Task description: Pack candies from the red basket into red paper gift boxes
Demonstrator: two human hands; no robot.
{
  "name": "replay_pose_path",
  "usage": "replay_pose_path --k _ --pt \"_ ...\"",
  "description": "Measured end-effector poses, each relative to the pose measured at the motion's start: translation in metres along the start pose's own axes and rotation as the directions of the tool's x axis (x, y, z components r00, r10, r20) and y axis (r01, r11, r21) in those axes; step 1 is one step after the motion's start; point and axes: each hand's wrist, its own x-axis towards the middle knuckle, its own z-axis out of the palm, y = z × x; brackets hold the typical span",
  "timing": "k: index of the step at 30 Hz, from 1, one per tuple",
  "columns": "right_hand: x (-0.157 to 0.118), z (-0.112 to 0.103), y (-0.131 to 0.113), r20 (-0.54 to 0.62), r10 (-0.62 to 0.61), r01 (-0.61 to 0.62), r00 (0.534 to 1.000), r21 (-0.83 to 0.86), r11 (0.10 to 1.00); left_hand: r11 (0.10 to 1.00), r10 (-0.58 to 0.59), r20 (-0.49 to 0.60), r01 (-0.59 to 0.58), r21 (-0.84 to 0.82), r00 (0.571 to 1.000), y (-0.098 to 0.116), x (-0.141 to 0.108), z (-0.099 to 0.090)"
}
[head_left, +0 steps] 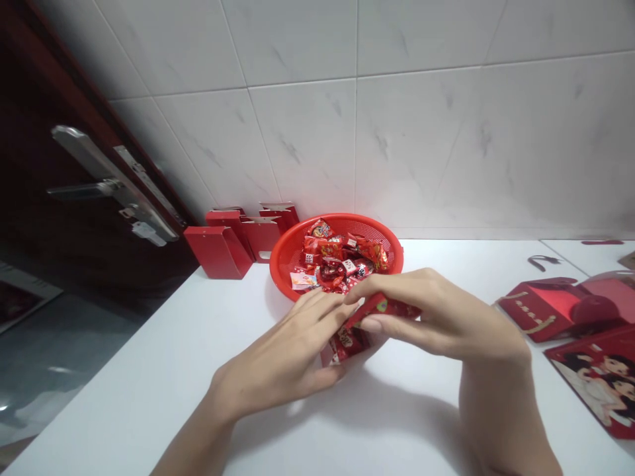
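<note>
My left hand (297, 344) is curled round the side of a small box (326, 356) that has red-wrapped candies (347, 340) in it. Most of the box is hidden behind my fingers. Just above its opening, my right hand (421, 311) pinches a red candy packet (384, 305) with a green and yellow mark between thumb and fingers. Directly behind both hands sits a round red plastic basket (282, 254) with several wrapped candies (337, 251) inside.
Red paper boxes (218, 251) stand at the left back of the white table (173, 370). To the right lie an open red box (536, 307) and a red box with a printed picture (600, 377). A tiled wall (421, 145) rises behind; a dark door (59, 165) is left.
</note>
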Motion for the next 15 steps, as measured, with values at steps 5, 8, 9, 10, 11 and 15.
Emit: replay_pose_path --k 5,8,9,10,11,15 --pt "0.0014 0.0033 -0.0022 0.014 0.069 -0.069 0.998 -0.016 0.998 1.0 -0.022 0.022 0.022 0.004 1.0 -0.0019 0.0006 -0.0019" --pt "0.003 0.0047 -0.0006 0.059 0.1 -0.097 0.993 -0.043 0.994 0.999 -0.037 0.037 0.037 -0.013 0.999 -0.0024 0.0014 -0.0025" --pt "0.0034 0.0048 0.0003 0.062 0.1 -0.097 0.993 -0.043 0.994 0.999 -0.042 0.04 0.043 -0.014 0.998 -0.0026 0.0015 -0.0025" --pt "0.0037 0.0048 0.0013 0.057 0.09 -0.088 0.994 -0.041 0.995 0.999 -0.051 0.043 0.051 -0.012 0.998 -0.0028 0.0014 -0.0025" --pt "0.004 0.0048 0.0022 0.048 0.071 -0.07 0.996 -0.037 0.997 0.998 -0.061 0.048 0.061 -0.01 0.997 -0.0031 0.0012 -0.0026" --pt "0.006 0.0087 0.0042 0.038 -0.013 0.014 0.999 -0.023 1.0 0.996 -0.088 0.072 0.091 -0.028 0.994 -0.0042 0.0005 -0.0033"
